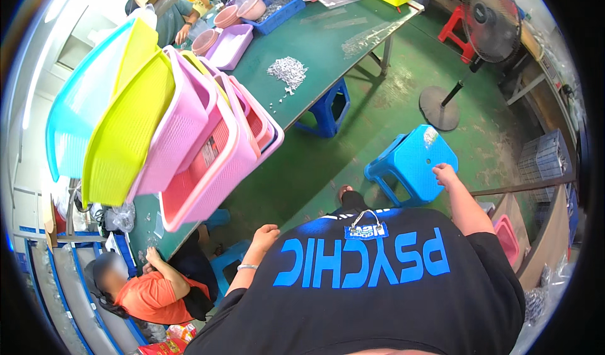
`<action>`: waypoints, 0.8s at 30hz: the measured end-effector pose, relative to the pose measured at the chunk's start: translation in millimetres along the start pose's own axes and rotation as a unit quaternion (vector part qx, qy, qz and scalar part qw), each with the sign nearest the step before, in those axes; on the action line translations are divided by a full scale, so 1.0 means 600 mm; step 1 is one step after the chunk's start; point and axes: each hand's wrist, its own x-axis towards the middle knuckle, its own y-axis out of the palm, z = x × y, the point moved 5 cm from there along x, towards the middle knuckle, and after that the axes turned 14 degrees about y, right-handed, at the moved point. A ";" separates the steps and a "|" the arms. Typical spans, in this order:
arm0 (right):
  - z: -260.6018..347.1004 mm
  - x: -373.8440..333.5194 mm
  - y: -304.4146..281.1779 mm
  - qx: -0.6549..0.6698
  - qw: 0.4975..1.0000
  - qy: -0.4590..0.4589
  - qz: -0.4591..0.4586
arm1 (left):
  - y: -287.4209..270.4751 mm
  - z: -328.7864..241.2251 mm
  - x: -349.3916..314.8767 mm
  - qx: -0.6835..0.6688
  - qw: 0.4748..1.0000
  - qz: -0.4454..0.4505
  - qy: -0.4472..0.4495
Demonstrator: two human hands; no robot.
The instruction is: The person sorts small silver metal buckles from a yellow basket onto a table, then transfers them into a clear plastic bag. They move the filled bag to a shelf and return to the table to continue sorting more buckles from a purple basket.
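My left hand (265, 236) hangs at my side, its fingers curled in a loose fist with nothing showing in them. A bracelet (247, 267) is on that wrist. My right hand (445, 175) is closed too, and overlaps the edge of a blue plastic stool (413, 159) in view. Whether it touches the stool I cannot tell. No thing shows in its fingers. Ahead on the left, a tall leaning stack of plastic baskets in pink (217, 166), yellow-green (129, 125) and light blue (79, 106) stands at the green table (315, 52).
White small parts (288, 73) lie heaped on the table, near a purple tray (230, 46) and a blue crate (274, 16). A co-worker in orange (154, 292) sits at lower left; another person (170, 21) is behind the table. A standing fan (491, 21) and red stool (457, 33) are at right.
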 end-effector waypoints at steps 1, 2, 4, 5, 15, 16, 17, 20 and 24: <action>0.012 0.025 0.000 -0.005 1.000 0.004 0.006 | 0.010 -0.021 0.028 0.013 1.000 -0.014 -0.020; 0.021 0.029 -0.005 -0.013 1.000 0.024 0.011 | 0.023 -0.038 0.052 0.022 0.999 -0.021 -0.042; 0.037 0.028 -0.007 -0.025 0.997 0.066 0.023 | 0.030 -0.062 0.089 0.001 0.995 -0.067 -0.076; 0.046 0.025 -0.012 -0.043 0.996 0.079 0.021 | 0.033 -0.072 0.101 -0.010 0.995 -0.073 -0.067; 0.277 0.116 -0.020 -0.146 0.987 -0.058 0.042 | 0.025 -0.010 0.134 0.119 0.990 -0.060 -0.040; 0.350 0.112 0.000 -0.161 0.982 -0.084 0.055 | 0.034 -0.008 0.118 0.101 0.989 -0.090 -0.052; 0.421 0.104 0.027 -0.178 0.975 -0.111 0.070 | 0.048 -0.001 0.108 0.082 0.988 -0.115 -0.062; 0.567 0.095 0.076 -0.178 0.964 -0.161 0.110 | 0.082 -0.025 0.123 0.061 0.984 -0.144 -0.080; 0.744 0.097 0.142 -0.239 0.930 -0.224 0.165 | 0.149 -0.053 0.158 0.040 0.976 -0.185 -0.110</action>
